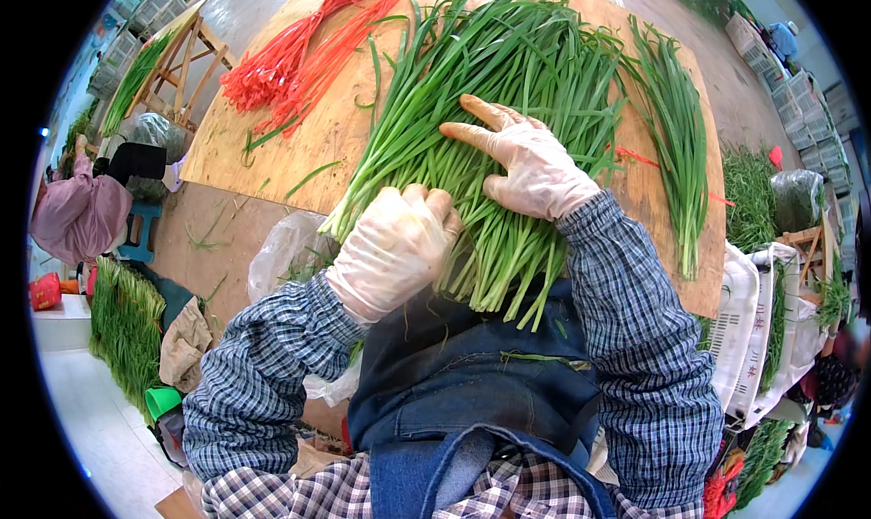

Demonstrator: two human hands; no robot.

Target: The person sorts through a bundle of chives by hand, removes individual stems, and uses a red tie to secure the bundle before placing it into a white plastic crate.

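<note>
A big loose pile of garlic chives (535, 74) lies on the wooden table, leaves pointing away and pale cut stems toward me. My left hand (396, 251), in a thin whitish glove, is curled closed around stems at the pile's near left edge; its fingertips are hidden. My right hand (533, 162), gloved too with stained fingertips, rests on the middle of the pile with index and middle fingers stretched out and spread. To the right lies a separate slim bunch of chives (682, 147). Red plastic ties (304, 47) are heaped at the far left of the table.
The wooden tabletop (227, 161) ends close to my apron (463, 374). A clear plastic bag (286, 251) hangs by its near left edge. White crates (748, 328) with greens stand at right. At left, a person in a pink top (80, 206) sits near more chives (127, 328).
</note>
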